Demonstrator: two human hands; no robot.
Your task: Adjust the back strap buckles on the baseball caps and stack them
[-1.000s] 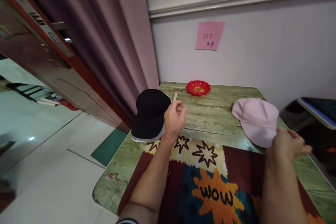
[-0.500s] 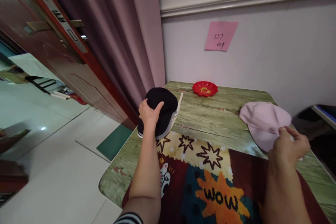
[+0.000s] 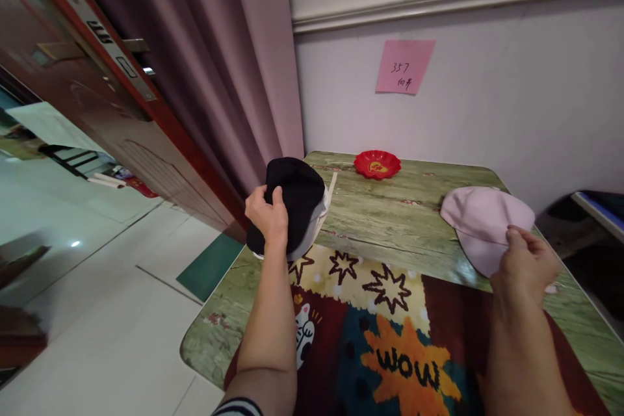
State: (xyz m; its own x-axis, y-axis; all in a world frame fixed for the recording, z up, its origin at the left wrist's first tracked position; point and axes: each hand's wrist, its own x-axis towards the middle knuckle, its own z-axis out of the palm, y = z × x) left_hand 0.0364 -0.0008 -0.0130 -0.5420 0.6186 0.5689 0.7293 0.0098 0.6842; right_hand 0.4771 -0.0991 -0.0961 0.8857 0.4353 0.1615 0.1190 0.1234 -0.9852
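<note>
At the left side of the table is a black cap [image 3: 296, 192], with a whitish cap or lining showing beneath its right edge. My left hand [image 3: 268, 214] pinches the black cap's near left part between thumb and fingers, and that part is tilted up. A pale pink cap [image 3: 487, 214] sits at the right side of the table. Its brim edge is between the thumb and fingers of my right hand [image 3: 526, 260], which partly covers it.
The green wood-patterned table [image 3: 380, 211] carries a colourful mat [image 3: 455, 305] at its near side. A red scalloped dish [image 3: 377, 164] stands at the back, below a pink paper note [image 3: 405, 66] on the wall. A curtain [image 3: 234, 45] and a brown door [image 3: 160, 149] border the left.
My left hand has closed its thumb on the black cap and pulled its near part slightly left. My right hand has moved slightly left along the pink cap's edge. The view has shifted a little.
</note>
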